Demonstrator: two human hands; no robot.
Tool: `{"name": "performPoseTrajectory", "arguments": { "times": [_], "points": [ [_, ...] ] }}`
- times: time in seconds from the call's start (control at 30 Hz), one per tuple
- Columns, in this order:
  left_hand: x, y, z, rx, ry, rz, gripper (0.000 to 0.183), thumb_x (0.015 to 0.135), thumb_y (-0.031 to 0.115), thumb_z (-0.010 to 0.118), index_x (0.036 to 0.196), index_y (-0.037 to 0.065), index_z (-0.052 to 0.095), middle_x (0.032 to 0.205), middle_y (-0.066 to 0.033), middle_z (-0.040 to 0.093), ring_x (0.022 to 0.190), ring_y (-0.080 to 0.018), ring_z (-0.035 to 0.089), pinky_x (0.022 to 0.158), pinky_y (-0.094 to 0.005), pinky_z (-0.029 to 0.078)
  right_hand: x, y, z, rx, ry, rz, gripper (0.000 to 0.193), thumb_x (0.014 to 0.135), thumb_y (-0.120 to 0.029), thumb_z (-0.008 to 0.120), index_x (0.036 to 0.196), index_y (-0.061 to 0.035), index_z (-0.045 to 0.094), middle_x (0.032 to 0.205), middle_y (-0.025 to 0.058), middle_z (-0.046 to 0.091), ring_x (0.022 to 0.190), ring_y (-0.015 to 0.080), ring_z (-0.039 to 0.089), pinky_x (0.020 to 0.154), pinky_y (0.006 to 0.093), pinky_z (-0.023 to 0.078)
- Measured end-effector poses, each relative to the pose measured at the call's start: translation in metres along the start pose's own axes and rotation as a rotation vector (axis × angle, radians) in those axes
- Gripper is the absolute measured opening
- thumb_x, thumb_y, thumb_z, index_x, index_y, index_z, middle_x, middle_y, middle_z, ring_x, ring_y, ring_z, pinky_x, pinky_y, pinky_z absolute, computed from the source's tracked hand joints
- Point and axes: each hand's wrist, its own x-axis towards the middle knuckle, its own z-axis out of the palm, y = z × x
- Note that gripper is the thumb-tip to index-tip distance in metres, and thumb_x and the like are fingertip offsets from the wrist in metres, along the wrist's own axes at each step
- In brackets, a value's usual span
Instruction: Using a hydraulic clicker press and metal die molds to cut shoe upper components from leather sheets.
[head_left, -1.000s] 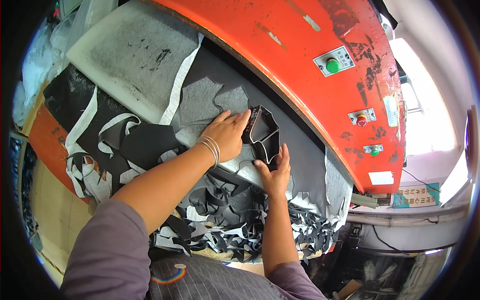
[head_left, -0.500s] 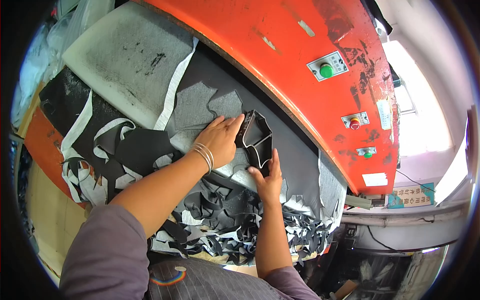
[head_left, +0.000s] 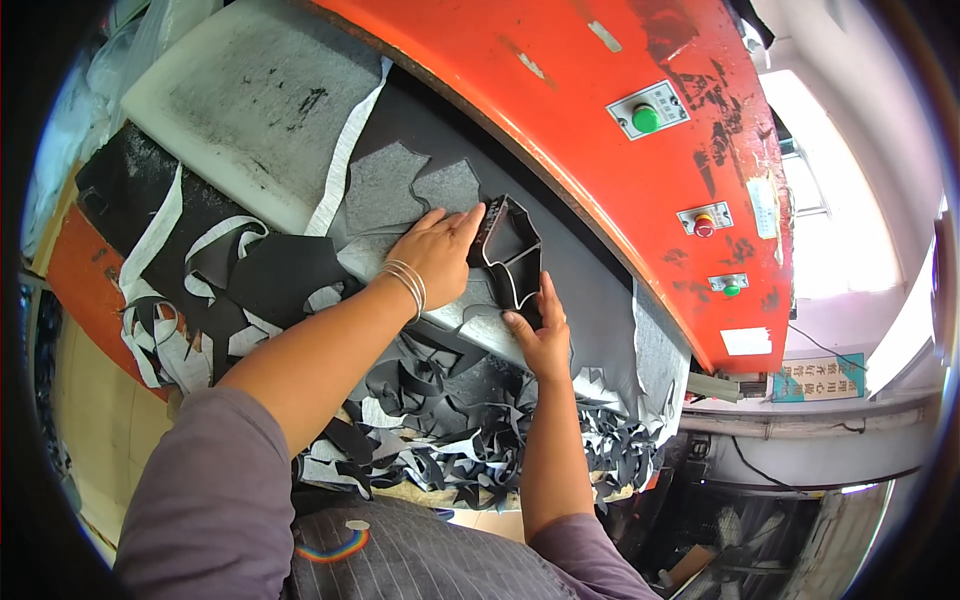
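One black frame (head_left: 515,257) is flanked by the left hand (head_left: 440,258), laid flat, unclenched; its near end is apparently grasped by the right hand (head_left: 541,338).

Over the last second my head view shifted slightly: the orange-red painted metal machine housing (head_left: 640,180), its round green push button (head_left: 645,118) and the hollow, black, angular metal frame (head_left: 522,256) all came to sit a little further left and higher. My bare right hand (head_left: 545,345) drew in: its forefinger, slightly off the frame's right wall at first, ended nearer it, contact unclear. The thumb slipped slightly lower beside the frame's near end.
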Motion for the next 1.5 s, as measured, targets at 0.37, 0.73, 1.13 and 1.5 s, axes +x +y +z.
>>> {"name": "performPoseTrajectory", "arguments": {
  "times": [0.37,0.73,1.13,1.5],
  "points": [
    [-0.004,0.005,-0.010,-0.004,-0.039,0.001,0.071,0.080,0.004,0.050,0.143,-0.005,0.018,0.119,-0.0131,0.062,0.115,-0.0264,0.054,0.109,-0.0415,0.031,-0.004,-0.005,0.003,-0.087,0.069,-0.029,0.086,0.067,-0.035,0.082,0.139,-0.0077,0.044,0.125,0.0158,0.056,0.109,0.0304,0.055,0.095,0.0393,0.044],
    [0.013,0.008,-0.015,-0.024,-0.056,0.037,0.072,0.080,0.004,0.050,0.143,-0.006,0.016,0.121,-0.0129,0.062,0.118,-0.0270,0.053,0.110,-0.0408,0.030,0.007,-0.002,-0.005,-0.192,0.059,-0.080,0.085,0.069,-0.030,0.083,0.139,-0.0053,0.041,0.124,0.0190,0.054,0.106,0.0299,0.057,0.089,0.0379,0.050],
    [0.013,0.047,-0.022,-0.134,-0.092,-0.138,0.065,0.081,0.006,0.049,0.141,-0.004,0.027,0.123,-0.0176,0.060,0.120,-0.0324,0.051,0.107,-0.0379,0.034,-0.011,-0.007,-0.049,-0.041,0.080,-0.125,0.083,0.073,-0.032,0.078,0.141,-0.0053,0.038,0.135,0.0204,0.048,0.124,0.0367,0.045,0.105,0.0435,0.033],
    [0.033,0.224,-0.125,-0.302,-0.061,0.272,0.045,0.090,0.036,0.058,0.061,0.002,0.062,0.053,-0.0091,0.062,0.050,-0.0185,0.062,0.053,-0.0307,0.048,-0.034,0.061,-0.334,-0.016,1.642,0.113,0.055,0.102,-0.034,0.031,0.138,0.0082,0.035,0.144,0.0254,0.035,0.133,0.0357,0.035,0.112,0.0425,0.026]
  ]
}}
